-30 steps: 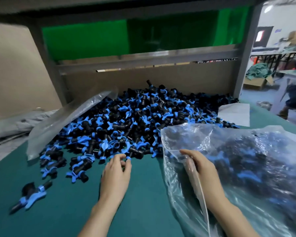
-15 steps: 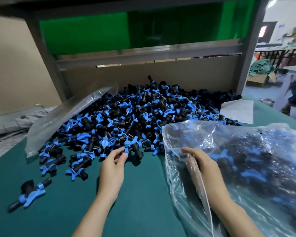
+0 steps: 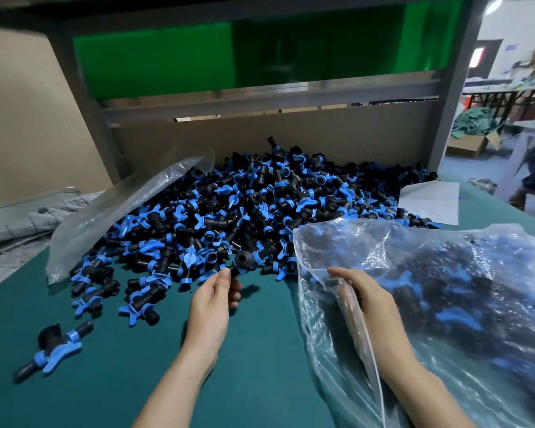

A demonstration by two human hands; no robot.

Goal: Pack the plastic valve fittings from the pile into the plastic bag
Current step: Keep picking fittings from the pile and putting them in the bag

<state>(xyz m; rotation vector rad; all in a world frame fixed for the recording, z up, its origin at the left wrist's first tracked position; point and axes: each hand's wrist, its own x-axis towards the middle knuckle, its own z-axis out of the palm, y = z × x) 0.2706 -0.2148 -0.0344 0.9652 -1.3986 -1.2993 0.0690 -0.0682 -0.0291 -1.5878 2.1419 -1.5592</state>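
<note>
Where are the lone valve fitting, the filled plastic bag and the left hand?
lone valve fitting (image 3: 61, 350): head view, its blue handle.
filled plastic bag (image 3: 352, 242): head view, clear wall near its mouth.
left hand (image 3: 212, 304): head view, middle of the hand.

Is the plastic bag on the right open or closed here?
Open. The right hand grips the plastic bag at its mouth edge, holding it apart; fittings already lie inside.

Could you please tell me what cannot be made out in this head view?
Head view:
Fittings inside the plastic bag: blurred by wrinkled, glaring film.
Right hand: fingertips tucked behind the bag's edge.
Bag's right side: cut off by the frame.
Pile left edge: covered by a loose plastic sheet.
</note>
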